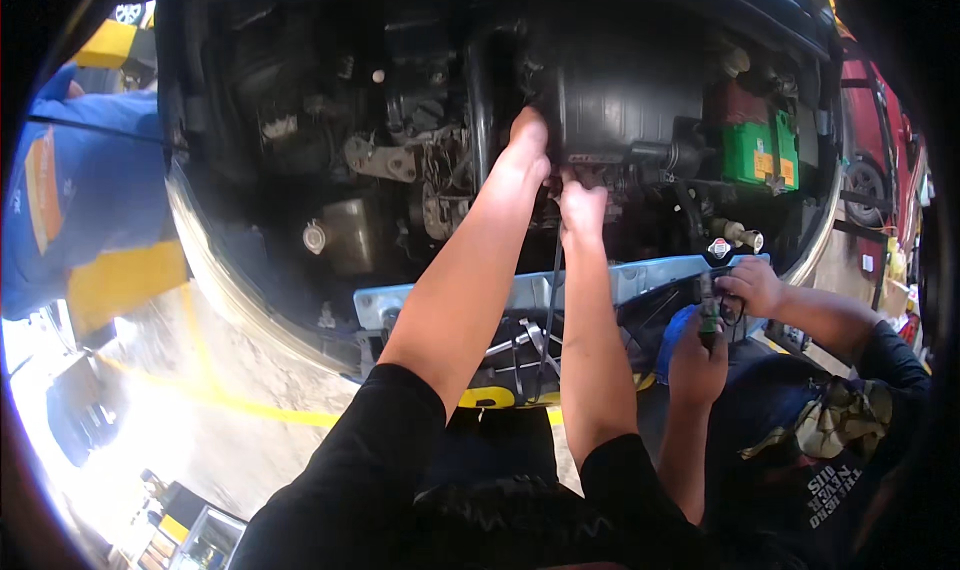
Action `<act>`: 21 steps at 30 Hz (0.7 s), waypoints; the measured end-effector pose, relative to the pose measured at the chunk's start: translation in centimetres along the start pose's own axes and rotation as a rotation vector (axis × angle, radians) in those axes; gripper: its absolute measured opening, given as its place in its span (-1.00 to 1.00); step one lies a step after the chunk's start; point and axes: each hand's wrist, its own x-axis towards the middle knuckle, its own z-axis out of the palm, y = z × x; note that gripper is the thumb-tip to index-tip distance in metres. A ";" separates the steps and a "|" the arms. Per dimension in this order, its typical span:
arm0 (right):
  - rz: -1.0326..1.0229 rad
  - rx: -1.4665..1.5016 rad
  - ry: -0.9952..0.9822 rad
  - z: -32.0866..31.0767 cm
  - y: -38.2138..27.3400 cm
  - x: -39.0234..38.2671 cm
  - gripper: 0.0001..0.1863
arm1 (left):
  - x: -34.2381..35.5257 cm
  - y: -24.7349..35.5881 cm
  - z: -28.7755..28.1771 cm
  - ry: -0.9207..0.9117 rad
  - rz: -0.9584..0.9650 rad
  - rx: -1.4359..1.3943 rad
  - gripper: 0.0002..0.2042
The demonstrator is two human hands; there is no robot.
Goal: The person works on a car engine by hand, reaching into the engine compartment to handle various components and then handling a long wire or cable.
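Between a black pipe [484, 90] and a black box [635, 100], the left hand [530, 142] is placed; just below the box's pale lettering [594, 159], the right hand [583, 206] is held. Whether anything is gripped by either's fingers cannot be told. A yellow label [770, 166] is carried by a green battery [742, 150].

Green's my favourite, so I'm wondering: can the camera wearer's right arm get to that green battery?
Probably yes. The green battery looks mostly uncovered in front, and the co-worker's hands sit lower. But the right grip, left of the battery by the black cover, might have to go around a black duct.
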 end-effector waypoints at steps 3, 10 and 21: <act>0.002 0.290 0.130 2.3 0.5 0.4 -0.77 | -1.6 0.8 0.4 0.010 0.047 0.117 -0.56; 0.221 0.887 0.068 3.0 1.6 1.6 -0.74 | -8.8 4.5 -1.0 0.012 0.520 0.657 -0.52; 0.121 1.231 -0.195 1.1 -2.3 2.4 -0.52 | -8.6 7.0 -1.3 -0.060 0.255 0.485 -0.57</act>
